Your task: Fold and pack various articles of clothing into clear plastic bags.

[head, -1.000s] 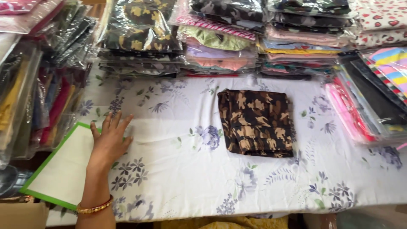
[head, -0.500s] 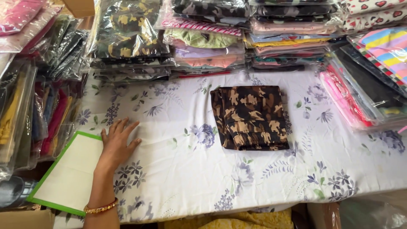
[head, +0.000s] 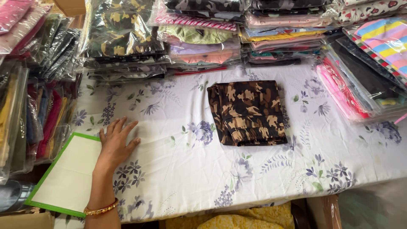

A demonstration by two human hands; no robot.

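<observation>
On white floral cloth (head: 190, 169): 1 left hand (head: 115, 146), fingers spread flat, 1 folded camo garment (head: 247, 112).

Brown camouflage garment (head: 247, 113); white floral tablecloth (head: 190, 169); green-edged white board (head: 63, 178).

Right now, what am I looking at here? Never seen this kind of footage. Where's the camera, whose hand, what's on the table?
There is no machine: a person works bare-handed, and the single camera sits on their head, looking down. Only the left hand shows, lying flat and open with a gold bangle on the wrist, its palm partly on a white board with a green edge. It holds nothing. The right hand is out of view. On the floral tablecloth lies a folded brown camouflage garment. Stacks of bagged clothes line the back and sides.
</observation>
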